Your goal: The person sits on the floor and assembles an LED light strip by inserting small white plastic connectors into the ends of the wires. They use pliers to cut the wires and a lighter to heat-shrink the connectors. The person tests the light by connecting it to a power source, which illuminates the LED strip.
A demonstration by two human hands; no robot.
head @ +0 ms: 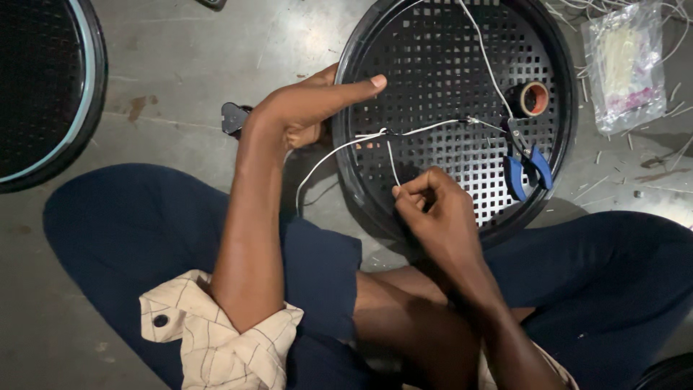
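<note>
Head view: the white wire is held taut over the black perforated tray, steadied at its joint by the left hand with forefinger outstretched, while its loose end is pinched by the right hand.

A clear plastic bag lies on the concrete floor at the top right, just beside the round black grille. It is roughly rectangular and crinkled, holding pale yellowish strips and something pink. Its label is too blurred to make out.
</note>
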